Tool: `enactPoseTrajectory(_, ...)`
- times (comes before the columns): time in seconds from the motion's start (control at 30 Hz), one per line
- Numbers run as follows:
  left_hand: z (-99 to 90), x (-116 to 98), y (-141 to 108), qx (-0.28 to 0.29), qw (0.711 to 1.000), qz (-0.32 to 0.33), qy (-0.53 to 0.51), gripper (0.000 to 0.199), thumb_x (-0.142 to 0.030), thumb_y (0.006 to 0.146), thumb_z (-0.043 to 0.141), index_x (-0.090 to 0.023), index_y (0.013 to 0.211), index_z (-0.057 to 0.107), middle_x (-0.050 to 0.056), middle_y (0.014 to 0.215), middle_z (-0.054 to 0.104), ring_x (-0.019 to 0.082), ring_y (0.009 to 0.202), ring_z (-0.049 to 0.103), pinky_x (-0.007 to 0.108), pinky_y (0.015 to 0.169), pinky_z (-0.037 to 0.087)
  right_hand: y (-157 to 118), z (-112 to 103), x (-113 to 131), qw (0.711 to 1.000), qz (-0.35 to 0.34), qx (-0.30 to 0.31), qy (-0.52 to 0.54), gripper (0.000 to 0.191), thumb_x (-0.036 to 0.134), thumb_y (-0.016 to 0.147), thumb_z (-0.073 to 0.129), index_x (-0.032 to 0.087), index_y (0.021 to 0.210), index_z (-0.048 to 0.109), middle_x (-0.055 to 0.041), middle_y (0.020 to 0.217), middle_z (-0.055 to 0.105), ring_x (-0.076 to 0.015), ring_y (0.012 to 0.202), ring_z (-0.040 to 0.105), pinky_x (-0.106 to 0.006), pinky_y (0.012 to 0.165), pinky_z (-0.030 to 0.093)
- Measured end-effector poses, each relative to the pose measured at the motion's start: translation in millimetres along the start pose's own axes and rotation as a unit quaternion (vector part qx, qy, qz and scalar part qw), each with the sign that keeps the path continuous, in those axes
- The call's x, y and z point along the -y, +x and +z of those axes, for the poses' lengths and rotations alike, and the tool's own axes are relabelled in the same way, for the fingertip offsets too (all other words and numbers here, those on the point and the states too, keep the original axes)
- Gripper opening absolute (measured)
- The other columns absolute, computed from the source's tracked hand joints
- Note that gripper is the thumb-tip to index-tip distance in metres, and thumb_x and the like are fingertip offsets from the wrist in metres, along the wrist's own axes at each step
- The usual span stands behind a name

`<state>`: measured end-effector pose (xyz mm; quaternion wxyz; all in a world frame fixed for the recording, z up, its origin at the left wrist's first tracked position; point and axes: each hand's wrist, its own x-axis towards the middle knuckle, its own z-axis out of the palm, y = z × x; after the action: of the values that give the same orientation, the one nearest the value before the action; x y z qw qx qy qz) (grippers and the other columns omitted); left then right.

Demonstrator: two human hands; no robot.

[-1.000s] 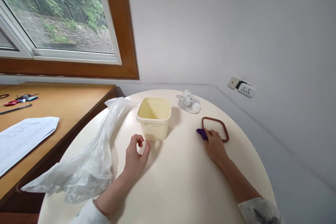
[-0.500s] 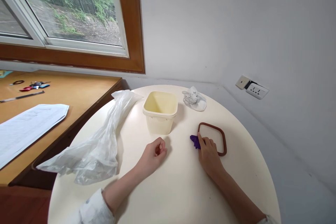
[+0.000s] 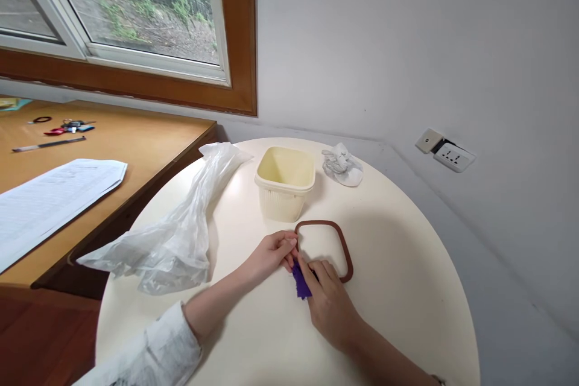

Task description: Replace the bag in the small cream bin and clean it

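A brown rounded-square ring [image 3: 346, 253], like a lid's rim, stands between my hands on the white round table [image 3: 398, 301]. My left hand [image 3: 271, 253] pinches its left side near the upper corner. Bunched under the fingers of my right hand [image 3: 330, 304] is a purple cloth [image 3: 300, 283], pressed close to the ring's lower left part. The right fingertips and part of the cloth are hidden. Just beyond my hands sits a cream plastic tub [image 3: 284, 196], open at the top.
A crumpled translucent plastic bag [image 3: 181, 235] lies along the table's left side. Behind the tub to the right is a smaller crumpled white wrapper [image 3: 344, 166]. A wooden desk [image 3: 158, 139] at left carries papers [image 3: 63, 193] and keys [image 3: 72, 126]. The wall rises behind the table.
The brown ring and my right hand with the purple cloth have moved left, closer to me. My left hand has come across and now grips the ring's left side.
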<state>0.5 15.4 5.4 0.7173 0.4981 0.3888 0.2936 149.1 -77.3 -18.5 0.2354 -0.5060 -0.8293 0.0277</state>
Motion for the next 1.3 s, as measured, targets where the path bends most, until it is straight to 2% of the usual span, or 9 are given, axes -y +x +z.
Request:
enactPoseTrajectory(0.13, 1.0, -4.3, -3.8, 0.006, 0.995, 0.016, 0.101, 0.032, -0.045, 0.076, 0.055, -0.015, 0.085, 0.049, -0.006, 0.051, 0.049, 0.007, 0.042, 0.04, 0.021, 0.044, 0.034, 0.0, -1.6, 3.7, 1.0, -0.016, 0.019, 0.013, 0.071, -0.005, 0.069, 0.036, 0.009, 0.138, 0.027, -0.0116, 0.092, 0.052, -0.0228, 0.084, 0.043, -0.041, 0.077, 0.044)
enactPoseTrajectory(0.23, -0.8, -8.5, -9.1, -0.054, 0.972, 0.059, 0.222, 0.024, -0.042, 0.078, 0.053, -0.02, 0.079, 0.043, -0.006, 0.055, 0.048, 0.009, 0.046, 0.042, 0.022, 0.046, 0.032, -0.8, -1.8, 5.4, 0.999, -0.017, 0.029, 0.011, 0.07, -0.005, 0.069, 0.035, 0.007, 0.137, 0.03, -0.0125, 0.093, 0.052, -0.0233, 0.085, 0.043, -0.043, 0.08, 0.044)
enactPoseTrajectory(0.37, -4.8, -12.2, -14.6, -0.15, 0.877, 0.083, 0.449, 0.018, -0.038, 0.081, 0.047, -0.022, 0.081, 0.042, -0.002, 0.065, 0.053, 0.015, 0.056, 0.049, 0.025, 0.051, 0.03, -0.6, -5.8, 9.1, 0.998, -0.031, 0.045, 0.034, 0.073, -0.005, 0.069, 0.034, 0.009, 0.14, 0.026, -0.0123, 0.093, 0.053, -0.0231, 0.085, 0.045, -0.043, 0.081, 0.043)
enactPoseTrajectory(0.5, -6.1, -13.7, -15.6, -0.15, 0.794, 0.062, 0.586, 0.013, -0.034, 0.083, 0.044, -0.021, 0.079, 0.04, 0.002, 0.072, 0.059, 0.019, 0.066, 0.056, 0.026, 0.052, 0.027, 1.7, -14.4, 14.4, 0.987, -0.028, 0.074, 0.142, 0.07, -0.001, 0.07, 0.036, 0.014, 0.139, 0.03, -0.0118, 0.098, 0.055, -0.0235, 0.09, 0.046, -0.044, 0.085, 0.043)
enactPoseTrajectory(0.63, -6.6, -15.0, -15.7, -0.146, 0.768, 0.047, 0.622, 0.007, -0.027, 0.083, 0.039, -0.021, 0.085, 0.04, 0.005, 0.077, 0.061, 0.022, 0.071, 0.058, 0.026, 0.052, 0.028, 4.3, -20.2, 10.9, 0.909, 0.134, 0.065, 0.39, 0.044, 0.016, 0.085, 0.038, 0.019, 0.127, 0.048, -0.0102, 0.105, 0.059, -0.0211, 0.091, 0.054, -0.039, 0.081, 0.046)
enactPoseTrajectory(0.8, -9.3, -18.7, -16.1, -0.148, 0.767, 0.036, 0.623, 0.005, -0.023, 0.082, 0.036, -0.02, 0.082, 0.038, 0.006, 0.076, 0.059, 0.021, 0.066, 0.056, 0.027, 0.051, 0.028, 12.0, -32.2, -5.9, 0.639, 0.407, -0.15, 0.636, 0.038, 0.048, 0.076, 0.058, 0.015, 0.094, 0.065, -0.0086, 0.09, 0.067, -0.0219, 0.085, 0.061, -0.034, 0.073, 0.05)
enactPoseTrajectory(0.9, -11.2, -21.3, -16.4, -0.147, 0.771, 0.02, 0.62, 0.006, -0.017, 0.08, 0.035, -0.02, 0.075, 0.036, 0.005, 0.07, 0.055, 0.019, 0.058, 0.052, 0.027, 0.049, 0.026, 18.0, -46.3, -14.6, 0.55, 0.444, -0.207, 0.676, 0.039, 0.045, 0.075, 0.06, 0.016, 0.099, 0.064, -0.0104, 0.109, 0.064, -0.0256, 0.106, 0.056, -0.039, 0.086, 0.047)
enactPoseTrajectory(1.07, -14.1, -21.9, -18.4, -0.152, 0.789, 0.054, 0.592, 0.011, -0.013, 0.075, 0.038, -0.021, 0.069, 0.034, 0.002, 0.061, 0.05, 0.017, 0.054, 0.047, 0.027, 0.048, 0.026, 20.6, -51.4, -22.1, 0.541, 0.451, -0.239, 0.668, 0.042, 0.044, 0.08, 0.052, 0.018, 0.113, 0.058, -0.0087, 0.122, 0.058, -0.0235, 0.116, 0.051, -0.042, 0.099, 0.04)
enactPoseTrajectory(1.3, -7.4, -13.8, -16.3, -0.126, 0.94, 0.07, 0.31, 0.002, -0.019, 0.076, 0.045, -0.019, 0.077, 0.047, -0.003, 0.06, 0.051, 0.012, 0.049, 0.05, 0.025, 0.047, 0.037, 19.1, -38.9, -22.5, 0.601, 0.434, -0.262, 0.619, 0.049, 0.046, 0.08, 0.054, 0.015, 0.118, 0.055, -0.0092, 0.121, 0.058, -0.021, 0.116, 0.05, -0.036, 0.1, 0.038)
